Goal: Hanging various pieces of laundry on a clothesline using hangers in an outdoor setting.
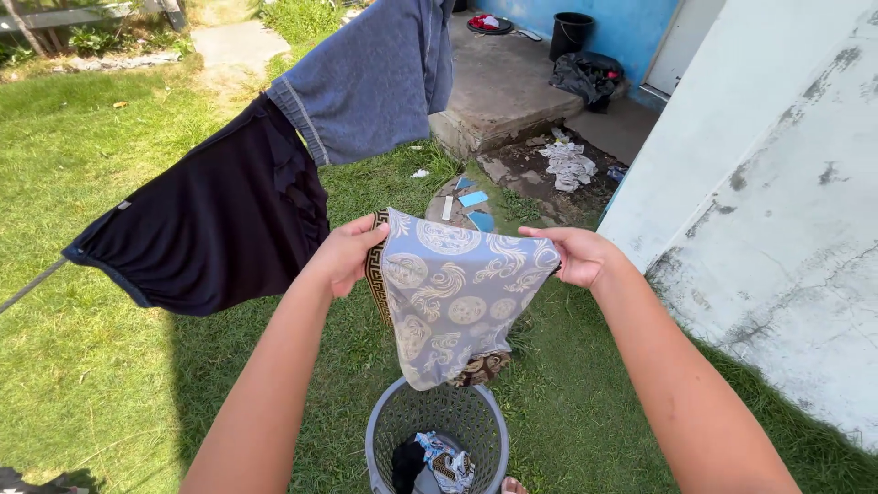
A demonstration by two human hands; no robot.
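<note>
— What's in the hands right now?

— A patterned cloth (455,293), pale grey-blue with gold medallions and scrolls and a dark key-pattern band down its left edge. It sits in the middle of the frame, stretched between both hands and hanging to a point below them.

— How are they gripping it?

— The left hand (347,254), just left of centre, is closed on the cloth's upper left corner, fingers curled over the banded edge. The right hand (574,256), right of centre, pinches the upper right corner, thumb on top and fingers tucked under.

— And underneath?

— A grey laundry basket (385,423) with perforated walls stands on the grass (82,366) at the bottom centre, right below the hanging tip of the cloth. Inside it lie a dark item and a crumpled printed one.

— Anything already hanging?

— Yes. A black garment (215,224) hangs at centre left, and a blue-grey garment (370,78) above it at top centre. A thin clothesline (32,285) runs out from under the black one to the left edge.

— What's on the right?

— A white, stained wall (777,201) fills the right side. In the upper middle there's a concrete step (498,91), with a black bucket (572,35) against a blue wall (622,23) at the top.
</note>
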